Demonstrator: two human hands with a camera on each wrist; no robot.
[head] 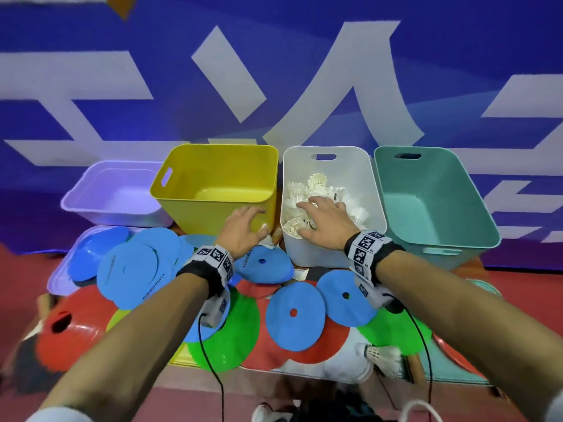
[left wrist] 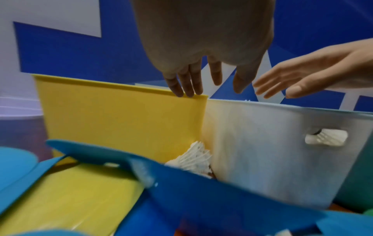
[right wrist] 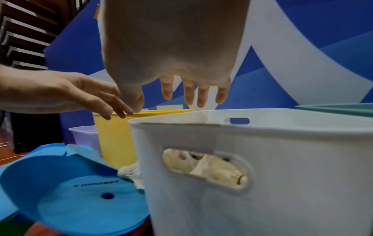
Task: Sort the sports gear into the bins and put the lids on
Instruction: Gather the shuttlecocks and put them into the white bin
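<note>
Four bins stand in a row: lavender (head: 91, 196), yellow (head: 195, 214), white (head: 376, 196) and teal (head: 441, 214). The white bin holds several white shuttlecocks (head: 316, 184). My right hand (head: 316, 208) hovers over them with fingers spread, and in the right wrist view this hand (right wrist: 181, 97) holds nothing. My left hand (head: 253, 220) hangs with straight fingers before the yellow bin's right front corner, also empty (left wrist: 207, 86). Below it a loose shuttlecock (left wrist: 193, 159) lies in the gap between the yellow and white bins, behind a blue disc (head: 265, 266).
Flat blue (head: 295, 315), green (head: 231, 339) and red (head: 76, 324) discs overlap across the table in front of the bins. A yellow lid (left wrist: 80, 199) and a lavender lid (head: 58, 281) lie under them. More shuttlecocks (head: 384, 357) lie at the front right.
</note>
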